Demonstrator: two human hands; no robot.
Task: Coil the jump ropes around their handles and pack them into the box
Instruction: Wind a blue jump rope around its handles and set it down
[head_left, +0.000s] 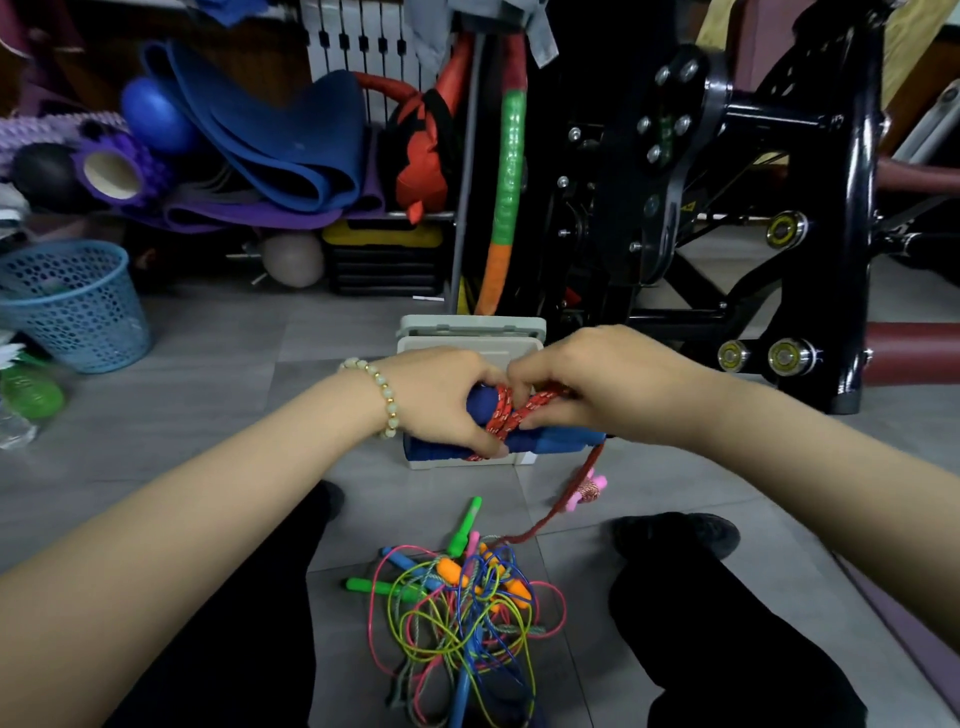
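Gripping the blue handles above the open box, our left hand clamps them while our right hand pinches the red braided rope. If tension slackens, we judge the wraps may slip, and the trailing rope could snag the tangled ropes on the floor.

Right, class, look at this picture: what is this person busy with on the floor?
A person sits on the floor winding a red rope around blue handles. The left hand grips the handles while the right hand guides the rope; its loose tail trails down to the floor. This happens just over a pale box. A tangled pile of coloured ropes lies between the legs, not yet coiled.
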